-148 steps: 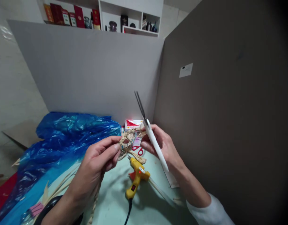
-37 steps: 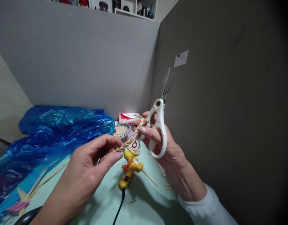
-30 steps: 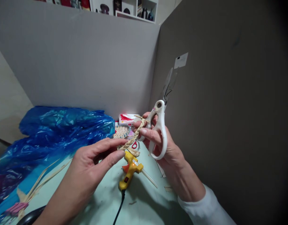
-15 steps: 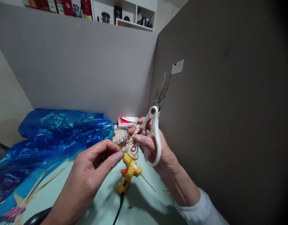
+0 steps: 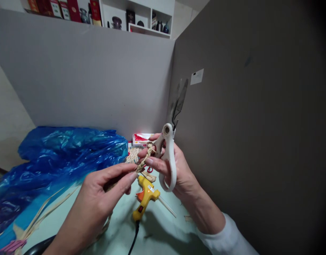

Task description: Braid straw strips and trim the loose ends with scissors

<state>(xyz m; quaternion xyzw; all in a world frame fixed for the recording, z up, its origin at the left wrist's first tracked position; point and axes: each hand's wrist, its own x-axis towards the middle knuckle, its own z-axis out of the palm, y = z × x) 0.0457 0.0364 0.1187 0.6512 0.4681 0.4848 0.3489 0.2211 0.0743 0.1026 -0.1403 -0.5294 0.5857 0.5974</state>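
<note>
Two hands holding a straw braid

Left hand (image 5: 99,202) is pinching the straw braid (image 5: 143,160); right hand (image 5: 176,170) is gripping the braid's other end and white scissors (image 5: 169,156).

Straw braid (image 5: 143,160): we see a thin, tan, twisted rope of straw. It is up in the air and slants upward from the left hand (image 5: 104,198) to the right hand (image 5: 179,173). Fingers pinch it at both ends.
Scissors (image 5: 170,156): we see white handles and dark, blurry blades. The right hand grips them, with the blades pointing up.
</note>
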